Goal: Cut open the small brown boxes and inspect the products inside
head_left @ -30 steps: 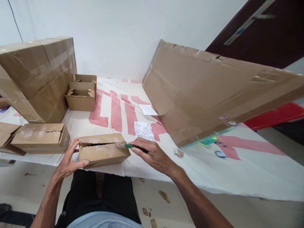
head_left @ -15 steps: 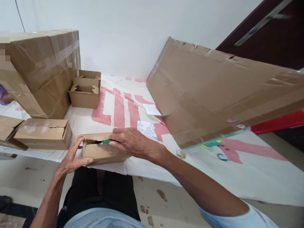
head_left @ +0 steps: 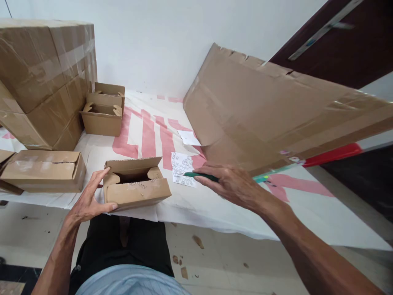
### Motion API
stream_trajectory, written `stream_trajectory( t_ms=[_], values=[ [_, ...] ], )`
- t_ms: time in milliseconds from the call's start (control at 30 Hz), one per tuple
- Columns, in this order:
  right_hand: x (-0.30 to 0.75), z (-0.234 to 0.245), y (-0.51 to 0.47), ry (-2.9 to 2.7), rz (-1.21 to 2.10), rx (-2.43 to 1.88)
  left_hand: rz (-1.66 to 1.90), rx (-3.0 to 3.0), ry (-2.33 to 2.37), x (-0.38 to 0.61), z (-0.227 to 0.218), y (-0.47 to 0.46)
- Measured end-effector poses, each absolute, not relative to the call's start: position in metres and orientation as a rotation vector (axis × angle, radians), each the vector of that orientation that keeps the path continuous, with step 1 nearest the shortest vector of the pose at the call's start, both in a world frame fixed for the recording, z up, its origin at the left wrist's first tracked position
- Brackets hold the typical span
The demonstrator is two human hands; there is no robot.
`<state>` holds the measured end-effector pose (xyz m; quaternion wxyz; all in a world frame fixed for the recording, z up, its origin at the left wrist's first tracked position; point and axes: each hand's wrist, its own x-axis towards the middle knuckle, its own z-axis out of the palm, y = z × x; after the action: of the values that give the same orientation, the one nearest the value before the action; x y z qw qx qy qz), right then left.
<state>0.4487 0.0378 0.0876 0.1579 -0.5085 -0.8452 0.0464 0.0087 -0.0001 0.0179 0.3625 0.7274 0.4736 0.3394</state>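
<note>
A small cardboard box (head_left: 139,193) stands near the front edge of the table, its flaps parted along the top. Through the gap its inside looks dark, and I cannot make out any contents. My left hand (head_left: 89,198) grips the box's left end, thumb on the front and fingers at the back corner. To the right of the box, my right hand (head_left: 229,182) holds a green-handled utility knife (head_left: 201,175) above the table. The knife points left, over a sheet of paper with small drawings (head_left: 181,164).
Closed cardboard boxes (head_left: 43,171) line the left front edge. Behind them rises a taped carton stack (head_left: 52,73), with two open boxes (head_left: 102,123) beside it. A large cardboard sheet (head_left: 260,110) leans at the right. White cloth with red markings (head_left: 149,135) covers the table.
My right hand has drawn the knife off the box and moved right. The box's top has opened, its back flap now raised. My left hand keeps its grip.
</note>
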Motion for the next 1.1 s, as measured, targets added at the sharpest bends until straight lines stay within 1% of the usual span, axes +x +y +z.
stream_trajectory(
  t_ms=[67, 167, 267, 333, 400, 500, 600, 667, 767, 900, 1100],
  values=[
    [0.451, 0.06, 0.025, -2.266, 0.262, -1.485, 0.865, 1.868, 1.219, 0.009, 0.019, 0.001],
    [0.44, -0.006, 0.008, -2.059, 0.461, -1.541, 0.845, 1.839, 1.224, 0.009, 0.02, 0.002],
    [0.428, -0.066, -0.001, -1.916, 0.497, -1.607, 0.815, 1.824, 1.227, 0.01, 0.024, 0.003],
    [0.423, -0.08, 0.001, -1.862, 0.487, -1.594, 0.802, 1.831, 1.232, 0.01, 0.027, 0.005],
    [0.416, -0.069, 0.007, -1.811, 0.439, -1.525, 0.79, 1.835, 1.236, 0.011, 0.03, 0.007],
    [0.395, -0.023, 0.019, -1.845, 0.342, -1.345, 0.775, 1.818, 1.237, 0.01, 0.032, 0.008],
    [0.362, 0.024, 0.028, -2.124, 0.324, -1.111, 0.776, 1.805, 1.227, 0.009, 0.031, 0.007],
    [0.342, 0.041, 0.031, -2.319, 0.316, -0.989, 0.773, 1.807, 1.221, 0.008, 0.03, 0.006],
    [0.326, 0.046, 0.025, -2.416, 0.205, -0.913, 0.753, 1.802, 1.205, 0.004, 0.029, 0.005],
    [0.328, 0.04, 0.002, -2.331, -0.001, -0.918, 0.731, 1.762, 1.145, -0.001, 0.028, 0.006],
    [0.33, 0.044, -0.014, -2.265, 0.041, -0.948, 0.753, 1.735, 1.083, -0.005, 0.025, 0.009]
  ],
)
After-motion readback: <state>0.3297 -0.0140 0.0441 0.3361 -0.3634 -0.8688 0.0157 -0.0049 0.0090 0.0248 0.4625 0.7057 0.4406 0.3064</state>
